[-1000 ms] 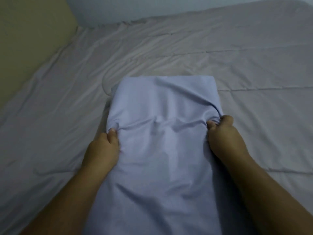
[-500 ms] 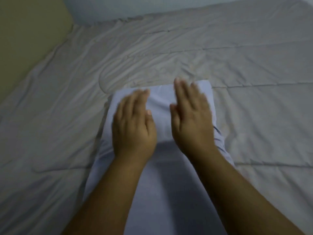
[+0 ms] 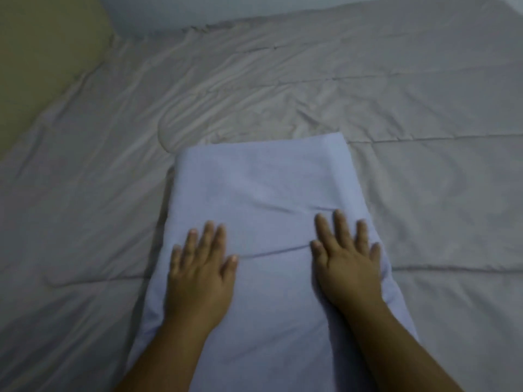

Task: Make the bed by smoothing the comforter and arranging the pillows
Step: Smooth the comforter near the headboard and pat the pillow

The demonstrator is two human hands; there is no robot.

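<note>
A pale lavender pillow (image 3: pixel 263 188) lies lengthwise in the middle of the view, on top of a grey-lilac comforter (image 3: pixel 424 103) that covers the bed. My left hand (image 3: pixel 199 275) rests flat on the pillow's left half, fingers spread, holding nothing. On the pillow's right half, close to its right edge, my right hand (image 3: pixel 349 261) presses flat with fingers apart. A shallow crease runs across the pillow between the two hands. The pillow's near end is hidden under my forearms.
The comforter is wrinkled beyond the pillow's far end, with stitched seams crossing it. A beige wall (image 3: pixel 42 58) borders the bed at the far left. A pale rounded shape (image 3: pixel 169 12), perhaps another pillow, lies at the far edge.
A second ago both hands gripped the pillow's sides. They let go, came together flat near its far end, and have now slid back and apart across its top.
</note>
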